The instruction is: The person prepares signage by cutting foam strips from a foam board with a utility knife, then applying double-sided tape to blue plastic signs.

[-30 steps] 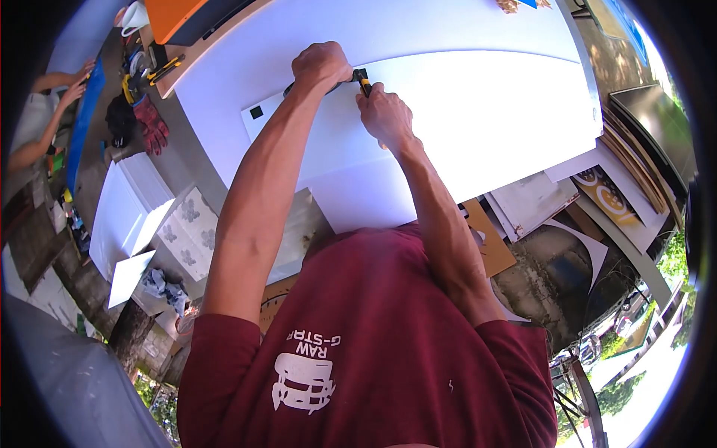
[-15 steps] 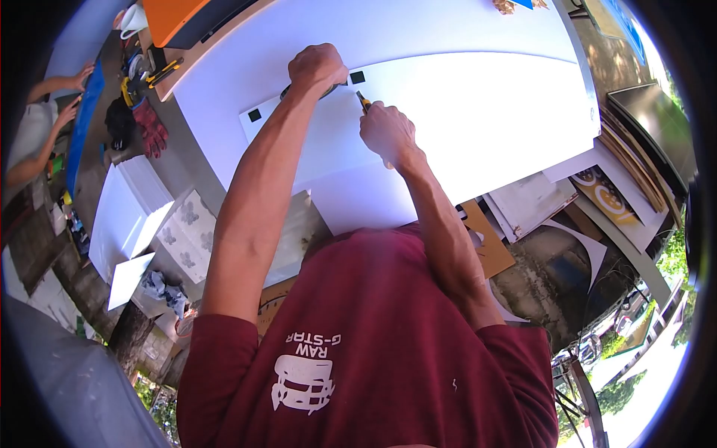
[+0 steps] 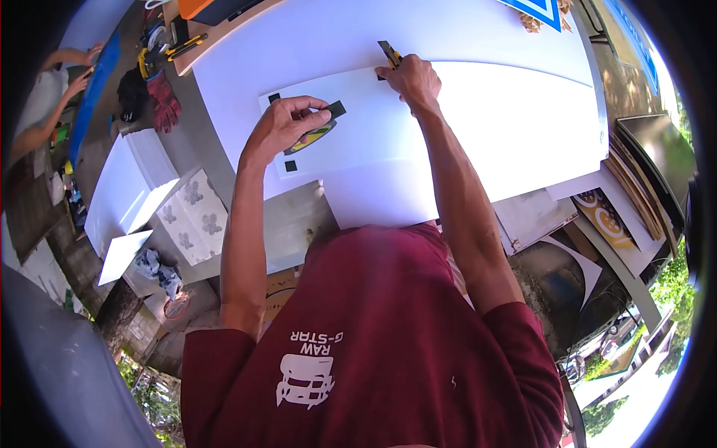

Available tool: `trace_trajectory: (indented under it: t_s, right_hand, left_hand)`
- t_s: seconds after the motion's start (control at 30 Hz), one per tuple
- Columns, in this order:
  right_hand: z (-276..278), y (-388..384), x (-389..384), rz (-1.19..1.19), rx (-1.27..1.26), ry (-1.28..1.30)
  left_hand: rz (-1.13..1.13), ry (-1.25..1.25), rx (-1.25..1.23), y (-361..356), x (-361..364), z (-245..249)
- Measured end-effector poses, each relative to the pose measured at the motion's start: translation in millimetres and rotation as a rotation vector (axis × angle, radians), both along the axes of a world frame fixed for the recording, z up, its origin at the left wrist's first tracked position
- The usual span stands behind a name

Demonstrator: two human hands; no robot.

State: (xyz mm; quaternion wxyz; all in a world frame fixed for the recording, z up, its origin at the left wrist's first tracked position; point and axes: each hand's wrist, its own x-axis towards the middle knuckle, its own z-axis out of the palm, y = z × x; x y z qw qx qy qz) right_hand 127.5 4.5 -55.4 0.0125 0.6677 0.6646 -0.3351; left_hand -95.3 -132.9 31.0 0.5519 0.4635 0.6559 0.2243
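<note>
My left hand [image 3: 280, 131] is closed on a roll of black tape [image 3: 312, 137] with a yellow, green and red label. A short dark end of tape sticks out past its fingertips. In my right hand [image 3: 413, 81] is a utility knife [image 3: 389, 54], blade pointing away from me. Both hands are over a white panel [image 3: 358, 149] that lies on a larger white sheet [image 3: 314, 48]. Dark tape squares mark the panel: an upper-left square [image 3: 274, 98], a lower-left square [image 3: 290, 166], and another at the top edge, partly covered by my right fingers.
An orange and black case [image 3: 216, 9] stands at the back left, near yellow-black tools [image 3: 185, 47] and a red glove [image 3: 163, 101]. A blue-and-white sign [image 3: 539, 10] lies at the back right. Boards [image 3: 635, 179] lean at the right. Another person's hands [image 3: 78, 82] hold a blue strip at far left.
My left hand has drawn back toward me with the tape roll, and a tape end now shows. My right hand has moved up to the panel's top edge with the knife.
</note>
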Motion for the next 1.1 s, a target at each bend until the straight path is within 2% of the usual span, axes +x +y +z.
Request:
trace_trajectory:
  t_s: [0.1, 0.2, 0.23, 0.27, 0.33, 0.4, 0.47, 0.5, 0.6, 0.73, 0.87, 0.97, 1.07, 1.1]
  right_hand:
    - [8.6, 5.0, 3.2, 0.095, 0.029, -0.027]
    - [22.5, -21.7, 12.1, -0.095, -0.160, 0.394]
    - [30.1, -38.6, 12.4, -0.105, -0.217, 0.700]
    - [40.8, -57.6, 18.8, -0.064, -0.276, 0.743]
    - [72.3, -92.7, 21.6, -0.011, -0.342, 0.763]
    - [75.8, -117.3, 26.6, -0.056, -0.376, 0.798]
    - [83.2, -131.0, 33.2, -0.093, -0.441, 0.676]
    - [76.1, -140.9, 34.2, -0.141, -0.315, 0.715]
    - [68.6, -157.7, 49.2, -0.189, -0.217, 0.647]
    - [68.1, -167.0, 74.4, -0.267, -0.279, 0.752]
    - [57.8, -178.4, 85.4, -0.292, -0.301, 0.664]
    - [51.4, -179.8, 89.0, -0.307, -0.283, 0.668]
    - [48.1, -178.9, 93.8, -0.286, -0.272, 0.680]
    - [46.0, -178.1, 97.5, -0.284, -0.294, 0.669]
  left_hand:
    - [0.154, -0.054, 0.032, -34.4, 13.5, -0.8]
    - [0.188, 0.032, -0.008, -50.2, 28.2, 2.5]
    - [0.205, -0.009, 0.047, -54.5, 32.5, -0.2]
    - [0.199, -0.005, 0.031, -58.6, 37.3, -0.8]
    - [0.180, 0.006, 0.008, -61.9, 46.4, 2.6]
    - [0.131, 0.032, 0.032, -65.1, 55.1, -0.7]
    - [0.094, 0.034, 0.079, -68.0, 63.9, -0.9]
    - [0.087, 0.031, 0.065, -69.4, 67.9, -0.5]
    - [0.073, 0.018, 0.019, -75.6, 82.5, 2.5]
    - [0.123, -0.086, -0.168, -92.9, 93.5, -6.5]
    - [0.067, -0.188, -0.121, -101.1, 97.4, -13.7]
    - [0.172, -0.365, -0.160, -101.4, 94.5, -19.8]
    - [-0.030, -0.023, -0.328, -87.8, 91.6, -2.6]
    - [-0.055, 0.028, -0.290, -87.9, 94.2, -5.6]
